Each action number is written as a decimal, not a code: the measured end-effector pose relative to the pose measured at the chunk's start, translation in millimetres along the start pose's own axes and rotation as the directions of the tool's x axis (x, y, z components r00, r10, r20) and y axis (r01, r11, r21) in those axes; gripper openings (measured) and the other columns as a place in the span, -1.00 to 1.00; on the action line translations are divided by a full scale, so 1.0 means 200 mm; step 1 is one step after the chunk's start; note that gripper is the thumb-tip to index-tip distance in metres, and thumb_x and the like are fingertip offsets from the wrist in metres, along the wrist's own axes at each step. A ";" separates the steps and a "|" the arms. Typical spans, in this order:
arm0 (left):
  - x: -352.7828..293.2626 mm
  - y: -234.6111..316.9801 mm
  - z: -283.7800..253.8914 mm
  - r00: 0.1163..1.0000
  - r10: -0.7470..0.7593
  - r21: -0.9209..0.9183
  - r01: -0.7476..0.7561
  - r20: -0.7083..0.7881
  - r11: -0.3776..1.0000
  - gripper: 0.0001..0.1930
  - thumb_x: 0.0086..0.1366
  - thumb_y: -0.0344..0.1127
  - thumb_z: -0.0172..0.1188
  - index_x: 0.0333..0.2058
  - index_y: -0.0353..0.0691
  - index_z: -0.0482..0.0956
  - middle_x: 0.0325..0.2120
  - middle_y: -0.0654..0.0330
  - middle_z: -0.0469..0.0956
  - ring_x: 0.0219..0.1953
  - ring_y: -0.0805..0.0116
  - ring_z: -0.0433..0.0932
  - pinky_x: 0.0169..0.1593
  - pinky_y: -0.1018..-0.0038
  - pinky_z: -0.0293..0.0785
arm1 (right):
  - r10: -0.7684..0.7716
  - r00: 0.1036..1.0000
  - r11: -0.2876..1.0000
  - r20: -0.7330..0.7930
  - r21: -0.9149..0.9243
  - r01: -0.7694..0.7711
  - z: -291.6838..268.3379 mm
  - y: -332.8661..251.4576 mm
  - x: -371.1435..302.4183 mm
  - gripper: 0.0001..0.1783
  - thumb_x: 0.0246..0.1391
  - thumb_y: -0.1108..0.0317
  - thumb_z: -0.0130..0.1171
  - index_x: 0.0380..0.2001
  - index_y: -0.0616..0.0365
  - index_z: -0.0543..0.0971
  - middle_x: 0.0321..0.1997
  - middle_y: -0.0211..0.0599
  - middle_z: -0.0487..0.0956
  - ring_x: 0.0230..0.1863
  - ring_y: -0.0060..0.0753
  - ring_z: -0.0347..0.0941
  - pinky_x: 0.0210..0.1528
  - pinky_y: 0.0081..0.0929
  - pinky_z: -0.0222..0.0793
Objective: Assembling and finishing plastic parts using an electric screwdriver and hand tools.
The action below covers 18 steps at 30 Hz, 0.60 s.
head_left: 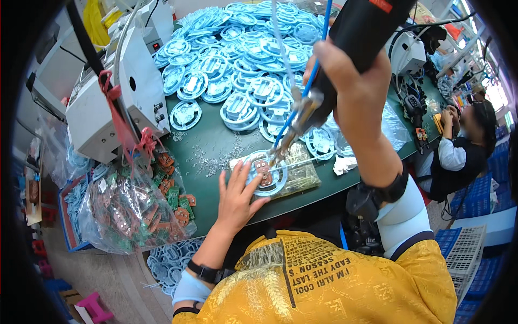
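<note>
Bright, fairly even white light falls across the green table point(208, 198) and the pale blue rings point(213, 67), leaving mostly soft shadows, while the upper right edge burns out to white. Glare streaks the clear plastic bag point(116, 213), and the black tool point(369, 29) shows little surface detail. Fisheye distortion bends straight edges outward — the corners fall to black.

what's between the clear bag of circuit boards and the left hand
In the head view, loose green and orange boards lie beside the bag, then a stretch of green tabletop reaches to the left hand.
</note>
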<state>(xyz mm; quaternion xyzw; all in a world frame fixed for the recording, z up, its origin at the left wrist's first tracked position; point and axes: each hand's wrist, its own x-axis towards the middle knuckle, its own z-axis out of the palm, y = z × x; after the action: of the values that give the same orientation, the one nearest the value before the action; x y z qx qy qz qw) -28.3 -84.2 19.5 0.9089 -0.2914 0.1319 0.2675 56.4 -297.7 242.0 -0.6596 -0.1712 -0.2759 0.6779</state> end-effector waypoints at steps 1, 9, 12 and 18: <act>-0.03 -0.02 -0.01 1.000 -0.027 -0.010 0.026 -0.016 1.000 -0.25 -0.09 -0.06 0.51 0.12 -0.13 0.48 0.28 -0.07 0.27 0.36 -0.07 0.18 0.35 -0.12 -0.07 | -0.072 0.997 0.997 0.007 0.008 0.072 -0.03 0.02 0.05 -0.77 0.08 0.45 0.25 -0.25 0.29 0.44 -0.49 -0.28 0.54 -0.53 -0.48 0.52 -0.43 -0.52 0.47; -0.03 -0.28 -0.17 0.984 -0.074 0.174 0.045 0.161 0.984 0.06 -0.10 0.13 0.47 0.32 -0.24 0.19 0.38 -0.10 0.07 0.44 -0.04 0.02 0.40 -0.15 -0.16 | -0.194 0.981 0.917 0.005 -0.354 0.183 -0.31 0.28 0.16 -0.44 0.01 0.27 0.41 0.01 0.22 0.39 -0.23 -0.28 0.53 -0.24 -0.49 0.53 -0.23 -0.54 0.44; 0.02 -0.40 -0.15 0.992 -0.099 0.182 0.083 0.080 0.980 -0.01 -0.02 0.08 0.43 0.31 -0.26 0.19 0.36 -0.11 0.11 0.42 -0.06 0.05 0.40 -0.10 -0.10 | -0.424 0.905 0.646 0.032 -0.690 0.327 -0.47 0.31 0.02 -0.42 0.04 0.28 0.36 0.08 0.20 0.38 -0.16 -0.22 0.50 -0.23 -0.41 0.48 -0.21 -0.48 0.40; 0.27 -0.18 -0.09 0.984 -0.110 -0.013 0.109 -0.138 0.994 -0.37 0.11 -0.17 0.39 0.11 -0.35 0.44 0.01 -0.07 0.43 0.04 -0.05 0.39 0.12 0.17 0.34 | 0.491 0.871 0.413 0.024 -0.887 -0.208 -0.59 0.46 -0.45 -0.53 0.06 0.06 0.31 -0.13 0.23 0.53 -0.11 -0.01 0.53 -0.34 0.08 0.55 -0.28 -0.15 0.45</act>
<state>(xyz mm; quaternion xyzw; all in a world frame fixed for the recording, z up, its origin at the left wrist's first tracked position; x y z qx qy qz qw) 35.7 -73.8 40.7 0.9114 -0.2221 0.1791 0.2966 24.9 -403.6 106.5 -0.9600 0.0390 -0.0776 0.2663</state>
